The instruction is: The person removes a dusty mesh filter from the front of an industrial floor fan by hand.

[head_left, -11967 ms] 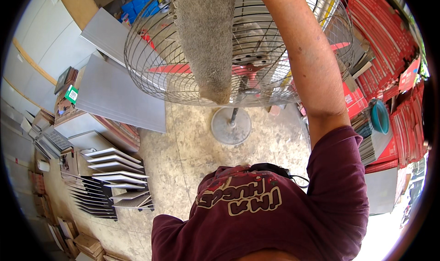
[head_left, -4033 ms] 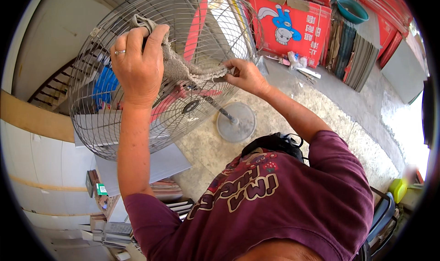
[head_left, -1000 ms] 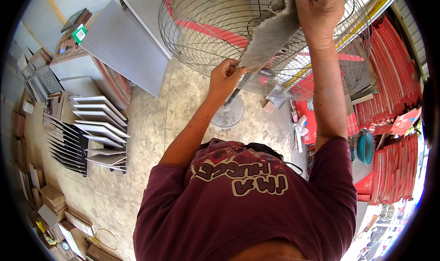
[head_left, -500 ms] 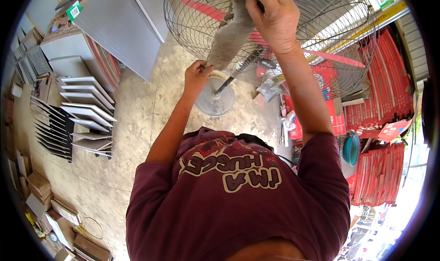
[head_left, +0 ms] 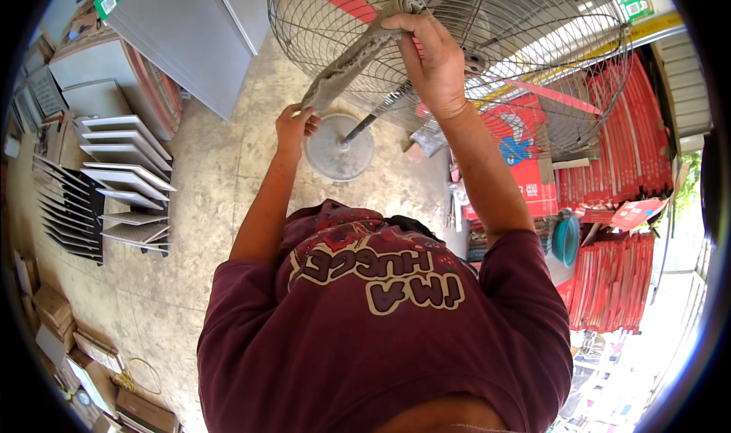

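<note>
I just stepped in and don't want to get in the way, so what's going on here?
A person in a maroon shirt is holding a grey cloth in front of a large caged fan. The left hand grips its lower end, and the right hand its upper end, so it slants between them. Whether the cloth touches the cage is unclear. The fan's round base stands on the floor.

Both bare forearms (head_left: 487, 173) stretched forward, the left hand (head_left: 291, 131) closed in a pinch, the right hand (head_left: 436, 69) likewise pinched but farther out.
</note>
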Available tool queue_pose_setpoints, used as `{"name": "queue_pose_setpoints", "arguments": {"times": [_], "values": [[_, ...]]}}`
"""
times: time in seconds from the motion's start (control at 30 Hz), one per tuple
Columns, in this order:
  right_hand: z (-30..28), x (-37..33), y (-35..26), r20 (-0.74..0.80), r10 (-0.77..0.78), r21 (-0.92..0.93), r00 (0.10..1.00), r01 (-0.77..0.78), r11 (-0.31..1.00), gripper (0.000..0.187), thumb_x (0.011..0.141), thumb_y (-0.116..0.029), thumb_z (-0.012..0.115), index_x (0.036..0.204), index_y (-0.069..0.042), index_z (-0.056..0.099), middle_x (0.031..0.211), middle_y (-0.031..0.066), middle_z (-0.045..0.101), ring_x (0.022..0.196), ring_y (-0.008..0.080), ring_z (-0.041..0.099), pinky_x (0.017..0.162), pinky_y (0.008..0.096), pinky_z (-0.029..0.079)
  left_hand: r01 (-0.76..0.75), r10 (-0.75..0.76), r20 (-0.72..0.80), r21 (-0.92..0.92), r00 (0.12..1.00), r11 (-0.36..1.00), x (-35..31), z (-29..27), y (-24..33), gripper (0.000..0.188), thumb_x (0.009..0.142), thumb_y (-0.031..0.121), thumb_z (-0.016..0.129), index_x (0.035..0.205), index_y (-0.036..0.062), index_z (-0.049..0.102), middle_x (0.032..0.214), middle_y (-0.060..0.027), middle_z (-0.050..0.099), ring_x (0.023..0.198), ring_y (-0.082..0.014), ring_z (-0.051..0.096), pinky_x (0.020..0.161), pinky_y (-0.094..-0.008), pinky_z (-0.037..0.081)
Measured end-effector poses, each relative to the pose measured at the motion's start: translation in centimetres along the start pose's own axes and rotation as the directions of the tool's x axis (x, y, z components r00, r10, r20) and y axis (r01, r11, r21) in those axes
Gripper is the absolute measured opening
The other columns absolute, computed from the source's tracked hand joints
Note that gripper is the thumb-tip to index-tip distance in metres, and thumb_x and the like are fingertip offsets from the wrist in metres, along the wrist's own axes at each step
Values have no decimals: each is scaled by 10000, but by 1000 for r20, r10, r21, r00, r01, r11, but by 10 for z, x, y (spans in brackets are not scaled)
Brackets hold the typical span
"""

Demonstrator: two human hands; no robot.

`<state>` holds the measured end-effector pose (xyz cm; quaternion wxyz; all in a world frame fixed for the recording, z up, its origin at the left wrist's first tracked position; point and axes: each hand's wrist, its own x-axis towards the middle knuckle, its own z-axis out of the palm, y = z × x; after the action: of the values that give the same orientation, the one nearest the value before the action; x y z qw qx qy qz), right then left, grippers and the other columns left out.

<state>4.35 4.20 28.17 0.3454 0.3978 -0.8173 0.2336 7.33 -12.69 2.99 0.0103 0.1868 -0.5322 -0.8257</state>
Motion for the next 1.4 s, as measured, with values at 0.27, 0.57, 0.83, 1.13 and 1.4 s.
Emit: {"name": "queue_pose_setpoints", "arguments": {"times": [0.27, 0.57, 0.83, 1.13, 1.4], "values": [[-9, -14, -12, 47, 294, 327, 955, -293, 898, 250, 726, 93, 527, 922, -45, 598, 872, 42, 599, 781, 106, 588, 719, 218, 475, 127, -112, 60, -483, 992, 866, 41, -25, 13, 307, 833, 303, 503, 1005, 50, 528, 976, -132, 599, 843, -237, 579, 748, -347, 457], [-9, -16, -12, 43, 232, 202, 972, -236, 951, 252, 692, 71, 558, 897, -61, 620, 839, 74, 613, 722, 171, 605, 667, 249, 491, 139, -129, 56, -543, 990, 828, 72, -31, 23, 214, 819, 176, 599, 1005, 77, 562, 922, -49, 589, 869, -216, 539, 813, -376, 439], [11, -57, -15, 203, 454, 183, 868, -489, 853, 236, 714, 33, 575, 926, -54, 631, 863, 91, 632, 696, 185, 609, 654, 263, 497, 334, -361, -16, -345, 932, 877, 97, -36, -27, 170, 800, 153, 583, 918, 30, 572, 835, -78, 591, 743, -207, 592, 731, -366, 497], [37, -145, 30, 299, 788, 143, 538, -842, 520, 262, 741, 25, 565, 996, -3, 620, 850, 58, 644, 736, 81, 597, 680, 208, 481, 447, -468, -78, -189, 881, 874, 120, -13, -72, 191, 796, 55, 513, 970, -23, 526, 834, -129, 575, 690, -246, 608, 627, -405, 547], [30, -157, 37, 78, 875, 257, 479, -857, 446, 259, 786, -27, 621, 1043, 2, 600, 873, 42, 638, 781, 63, 575, 699, 187, 455, 373, -399, 6, -363, 917, 854, 158, 6, -64, 177, 796, 33, 552, 965, -15, 539, 891, -158, 594, 784, -266, 608, 776, -425, 527]]}}
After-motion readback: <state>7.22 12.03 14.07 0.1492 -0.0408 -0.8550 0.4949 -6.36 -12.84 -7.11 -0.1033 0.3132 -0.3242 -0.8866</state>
